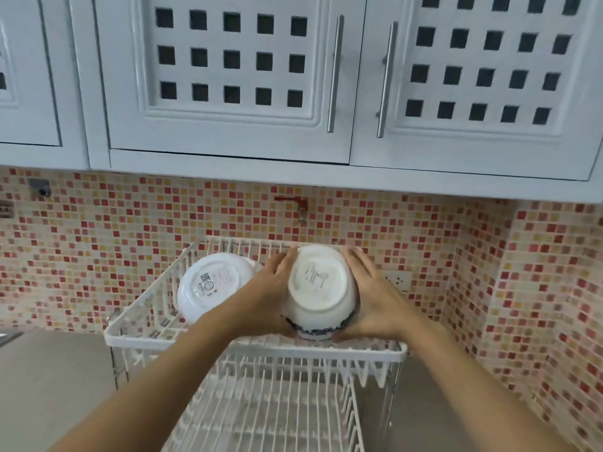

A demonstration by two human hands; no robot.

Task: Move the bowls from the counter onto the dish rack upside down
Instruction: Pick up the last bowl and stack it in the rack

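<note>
Two-tier white wire dish rack [137,337] standing on a grey desk [49,386] against a mosaic-tiled wall [98,230], below white cabinets [228,76] with square cut-outs and bar handles. A white bowl with a blue patterned rim [321,288] is held upside down over the upper tier, at its right half and near the front edge, foot ring facing up with small printed text on the base. The left hand [270,295] grasps the bowl's left wall, fingers spread along it; the right hand [372,295] grasps its right wall likewise, so the bowl is clasped between both palms. Whether its rim touches the rack wires cannot be told. A second white bowl [212,285] lies inverted and tilted on the upper tier's left half, a printed label and code visible on its base, just beside the left hand. The lower tier [261,412] holds nothing visible.
</note>
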